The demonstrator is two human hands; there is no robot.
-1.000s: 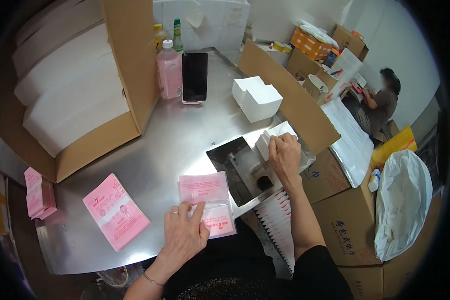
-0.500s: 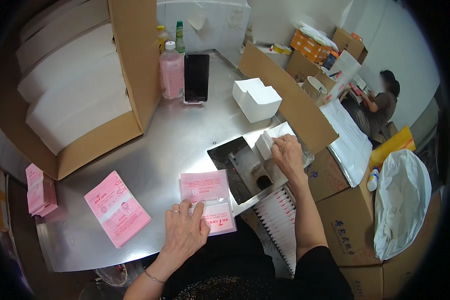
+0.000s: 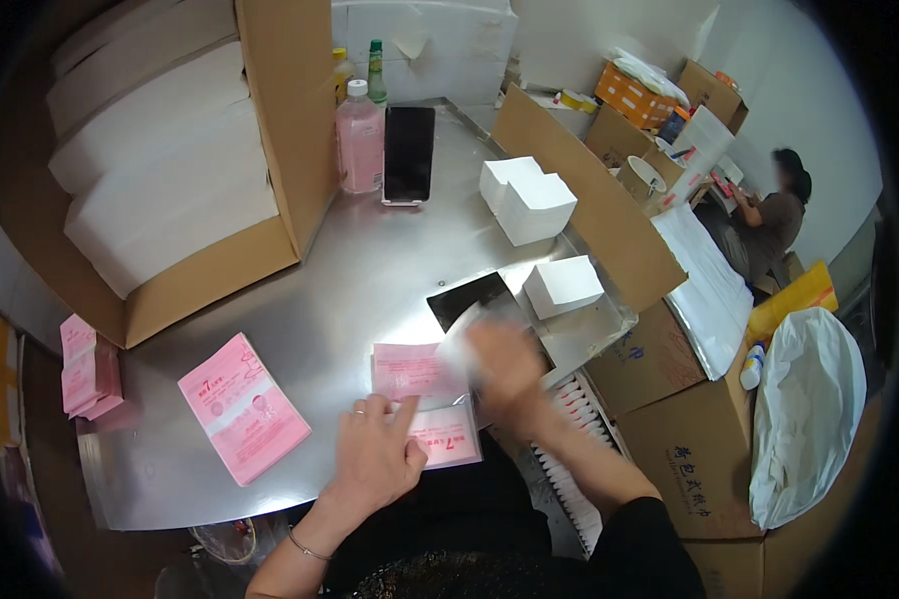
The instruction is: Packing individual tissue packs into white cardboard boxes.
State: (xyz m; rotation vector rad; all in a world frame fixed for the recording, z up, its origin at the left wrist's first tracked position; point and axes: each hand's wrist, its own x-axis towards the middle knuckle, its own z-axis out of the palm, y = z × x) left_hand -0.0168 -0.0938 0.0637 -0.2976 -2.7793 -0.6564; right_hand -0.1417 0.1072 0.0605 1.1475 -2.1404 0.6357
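Observation:
A printed pink plastic pouch [image 3: 449, 436] lies open on the metal table in front of me, its upper flap [image 3: 407, 371] folded back. My left hand [image 3: 378, 447] rests on its left side, thumb and fingertips pressing on it near the opening. My right hand [image 3: 509, 371], smeared by motion, carries a folded white paper tissue [image 3: 459, 344] just above the flap's right side. Behind that hand a stack of folded white tissues [image 3: 565, 288] stands beside the dark recess [image 3: 469, 299] in the table. A fan of pink pouches [image 3: 242, 409] lies left of my left hand.
Another white tissue stack [image 3: 529, 205] stands farther back. A phone [image 3: 408, 155] leans upright near a pink bottle [image 3: 360, 140]. A big carton of white paper [image 3: 205, 295] takes up the far left; more pouches [image 3: 90, 369] sit below it. Cartons [image 3: 684, 464] line the right; a person [image 3: 769, 215] sits beyond.
My right hand has moved left and toward me from the tissue stack, bringing a tissue to the pouch. The left hand stays on the pouch. The whole view has shifted slightly.

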